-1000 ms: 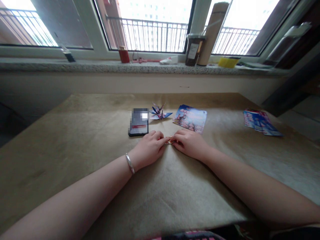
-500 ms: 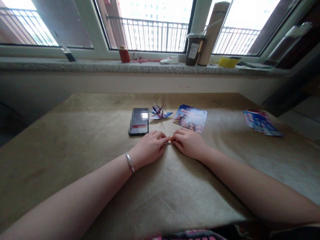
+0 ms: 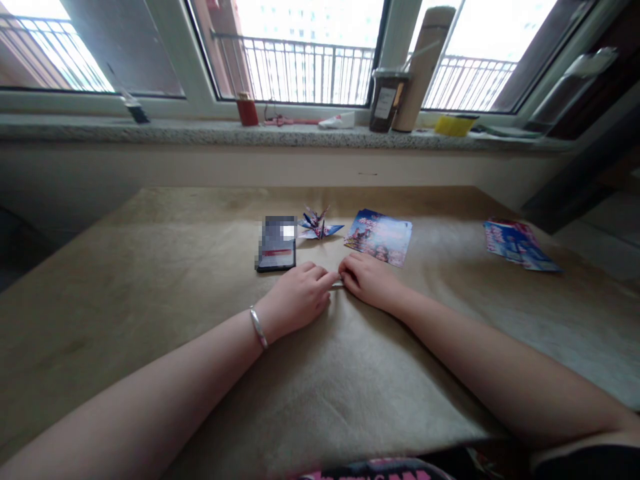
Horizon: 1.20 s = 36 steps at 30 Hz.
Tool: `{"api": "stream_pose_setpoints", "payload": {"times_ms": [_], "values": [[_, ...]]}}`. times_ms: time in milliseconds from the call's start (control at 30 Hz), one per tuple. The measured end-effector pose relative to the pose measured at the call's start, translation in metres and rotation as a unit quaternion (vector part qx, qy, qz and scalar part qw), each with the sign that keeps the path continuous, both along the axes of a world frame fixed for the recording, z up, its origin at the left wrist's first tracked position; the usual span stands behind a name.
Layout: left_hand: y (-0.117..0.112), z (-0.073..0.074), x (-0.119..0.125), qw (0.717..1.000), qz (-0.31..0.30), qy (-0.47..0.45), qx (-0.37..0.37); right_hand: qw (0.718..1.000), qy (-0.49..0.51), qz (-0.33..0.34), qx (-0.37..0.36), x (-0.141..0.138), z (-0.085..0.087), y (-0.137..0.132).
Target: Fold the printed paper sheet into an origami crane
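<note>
A small folded piece of paper (image 3: 338, 284) lies low over the tabletop, mostly hidden by my fingers. My left hand (image 3: 303, 293), with a silver bangle at the wrist, is closed on its left side, fingertips pressed together. From the right, my right hand (image 3: 371, 283) pinches the other side with curled fingers. Just beyond the hands stands a paper crane (image 3: 319, 225) in blue, pink and white. Left of it lies a dark phone (image 3: 278, 243), partly pixelated. A stack of blue and pink patterned paper sheets (image 3: 381, 235) sits just past my right hand.
More patterned sheets (image 3: 520, 245) are fanned out at the table's right. The tan table (image 3: 150, 287) meets the wall under a stone windowsill (image 3: 190, 132). On the sill stand a red container (image 3: 247, 111), a dark tub (image 3: 387, 101), a tall cardboard tube (image 3: 425, 73) and a yellow item (image 3: 454, 125).
My right hand's fingers have curled in more, and less of the paper's coloured face shows between the hands. The view has shifted very slightly.
</note>
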<state>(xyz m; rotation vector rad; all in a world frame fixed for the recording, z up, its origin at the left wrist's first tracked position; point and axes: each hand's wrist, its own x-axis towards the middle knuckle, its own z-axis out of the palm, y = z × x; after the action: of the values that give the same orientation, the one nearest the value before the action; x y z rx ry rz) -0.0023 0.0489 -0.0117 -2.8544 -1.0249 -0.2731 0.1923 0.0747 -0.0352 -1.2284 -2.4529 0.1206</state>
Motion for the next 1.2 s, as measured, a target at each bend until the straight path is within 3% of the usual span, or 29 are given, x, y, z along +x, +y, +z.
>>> {"api": "stream_pose_setpoints", "payload": {"times_ms": [500,833,1200], "values": [[0.002,-0.01,-0.002,0.999,-0.013,-0.025,0.035,0.997,0.079,-0.021,-0.002,0.002,-0.004,0.004],[0.003,-0.013,-0.002,0.999,0.001,-0.048,0.013,0.999,0.011,-0.012,0.049,0.006,0.001,-0.002],[0.01,-0.011,-0.004,0.995,-0.002,-0.098,-0.033,0.999,0.009,0.003,0.034,0.009,0.0,-0.005]]}}
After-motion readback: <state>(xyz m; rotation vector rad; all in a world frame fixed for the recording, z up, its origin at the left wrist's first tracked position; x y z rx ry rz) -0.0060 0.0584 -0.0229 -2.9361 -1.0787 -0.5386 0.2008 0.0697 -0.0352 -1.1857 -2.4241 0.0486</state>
